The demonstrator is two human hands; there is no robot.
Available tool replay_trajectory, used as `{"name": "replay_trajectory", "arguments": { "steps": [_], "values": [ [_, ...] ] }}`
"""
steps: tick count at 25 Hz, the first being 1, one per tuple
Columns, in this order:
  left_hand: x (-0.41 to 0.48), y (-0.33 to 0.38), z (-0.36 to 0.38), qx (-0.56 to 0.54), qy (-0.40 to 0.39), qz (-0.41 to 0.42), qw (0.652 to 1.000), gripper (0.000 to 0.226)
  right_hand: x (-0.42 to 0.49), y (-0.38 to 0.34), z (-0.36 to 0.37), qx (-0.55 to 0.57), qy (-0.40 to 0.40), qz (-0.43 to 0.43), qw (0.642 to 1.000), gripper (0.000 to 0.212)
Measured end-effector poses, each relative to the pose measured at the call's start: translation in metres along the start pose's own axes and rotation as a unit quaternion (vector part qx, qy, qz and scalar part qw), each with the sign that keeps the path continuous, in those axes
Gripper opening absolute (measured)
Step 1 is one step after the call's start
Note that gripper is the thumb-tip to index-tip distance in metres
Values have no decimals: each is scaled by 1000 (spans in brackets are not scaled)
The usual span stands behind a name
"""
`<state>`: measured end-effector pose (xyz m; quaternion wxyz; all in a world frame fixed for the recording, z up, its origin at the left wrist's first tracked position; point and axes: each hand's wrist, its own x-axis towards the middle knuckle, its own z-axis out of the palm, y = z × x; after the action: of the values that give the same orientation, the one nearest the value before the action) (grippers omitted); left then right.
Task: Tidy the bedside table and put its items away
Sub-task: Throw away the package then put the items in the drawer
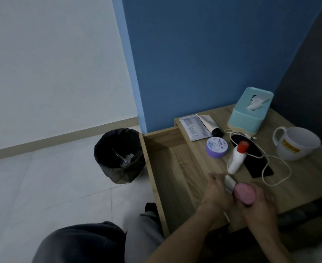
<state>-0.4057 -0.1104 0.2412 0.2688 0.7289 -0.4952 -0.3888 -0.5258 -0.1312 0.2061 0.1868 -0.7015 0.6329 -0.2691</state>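
My right hand grips a pink round-capped container at the near edge of the wooden bedside table. My left hand is beside it, fingers closed on a small silver-white object, over the open wooden drawer. On the tabletop lie a purple round tin, a white bottle with a red cap, a dark phone with a white cable, a sachet and a tube.
A teal tissue box stands at the back by the blue wall. A white mug sits at the right. A black-lined bin holding some rubbish stands on the tiled floor left of the drawer. My knee is at the bottom.
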Motion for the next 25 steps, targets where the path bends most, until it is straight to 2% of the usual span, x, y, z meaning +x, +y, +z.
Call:
{"name": "replay_trajectory", "arguments": {
  "steps": [3, 5, 7, 10, 13, 16, 18, 19, 21, 24, 25],
  "values": [
    [-17, -32, -27, -40, -9, -50, 998, 55, -12, -25, 12, 5, -43, -27, 999, 60],
    [-28, -56, -43, -115, 34, -96, 988, 51, -21, -39, 23, -4, -76, -80, 994, 66],
    [-34, -74, -56, -143, 80, -143, 976, 53, -26, -51, 30, -14, -120, -107, 987, 73],
    [-36, -91, -67, -77, 77, -150, 983, 56, -36, -63, 40, -31, -188, -140, 972, 74],
    [-34, -98, -70, -26, 50, -140, 989, 45, -46, -63, 59, -121, -242, -221, 937, 62],
    [-26, -101, -64, 43, 24, -142, 989, 43, -43, -62, 78, -203, -320, -186, 906, 49],
    [-24, -102, -56, 107, -9, -149, 983, 53, -37, -59, 90, -205, -381, -143, 890, 40],
    [-23, -103, -48, 129, -30, -163, 978, 55, -34, -59, 95, -201, -417, -126, 878, 39],
    [-26, -103, -32, 172, -79, -199, 962, 45, -29, -65, 100, -198, -465, -113, 855, 46],
    [-25, -104, -22, 170, -111, -229, 952, 40, -20, -64, 112, -238, -484, -129, 832, 52],
    [-25, -102, -26, 179, -119, -215, 953, 42, -18, -64, 115, -252, -484, -123, 829, 54]
  ]
}}
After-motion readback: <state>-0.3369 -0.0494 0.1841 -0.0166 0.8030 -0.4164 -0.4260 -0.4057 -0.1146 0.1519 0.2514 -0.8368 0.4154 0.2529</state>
